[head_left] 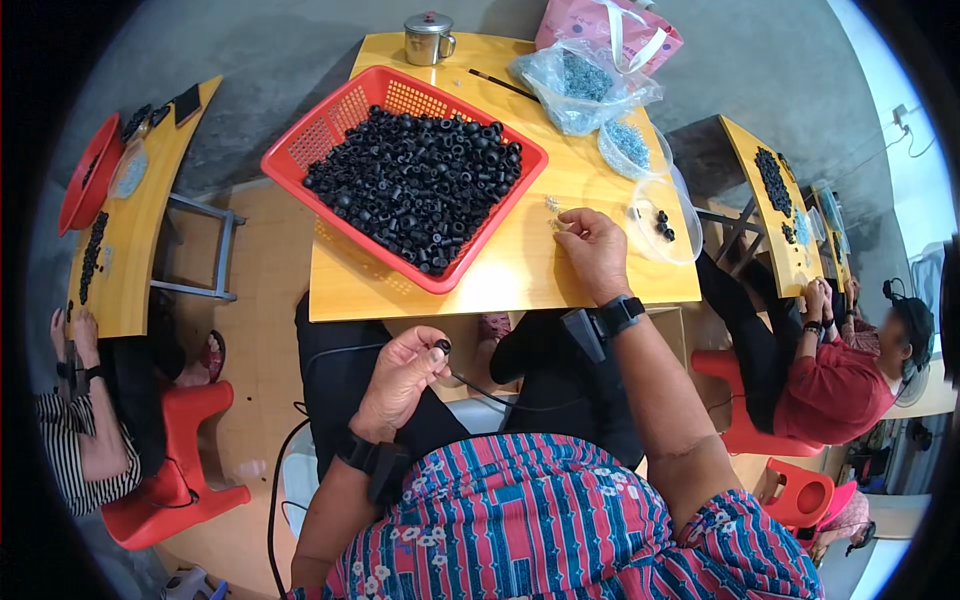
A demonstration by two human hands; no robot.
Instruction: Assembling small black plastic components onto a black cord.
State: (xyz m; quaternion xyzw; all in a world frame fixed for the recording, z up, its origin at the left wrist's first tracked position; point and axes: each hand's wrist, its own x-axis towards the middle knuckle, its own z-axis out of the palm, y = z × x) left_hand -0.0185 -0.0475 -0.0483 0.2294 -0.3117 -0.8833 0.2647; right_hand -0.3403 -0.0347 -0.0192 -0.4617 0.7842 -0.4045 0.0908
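My left hand (402, 378) is held over my lap below the table edge, with a small black rubber ring (441, 346) pinched between thumb and fingers. My right hand (592, 252) rests on the yellow table (520, 270), its fingertips closed around a small pale metal piece (560, 226) next to a few similar pieces (552, 205). A red plastic basket (300, 150) full of black rubber rings (420, 185) stands on the table to the left of my right hand. Both wrists wear black bands.
Clear bowls (668, 225) with a few black rings and metal parts (628, 140) sit at the table's right. A clear bag of parts (580, 85), a pink bag (610, 30), a metal mug (428, 38) and a thin stick (500, 84) stand behind. Other people work at side tables (130, 230) left and right.
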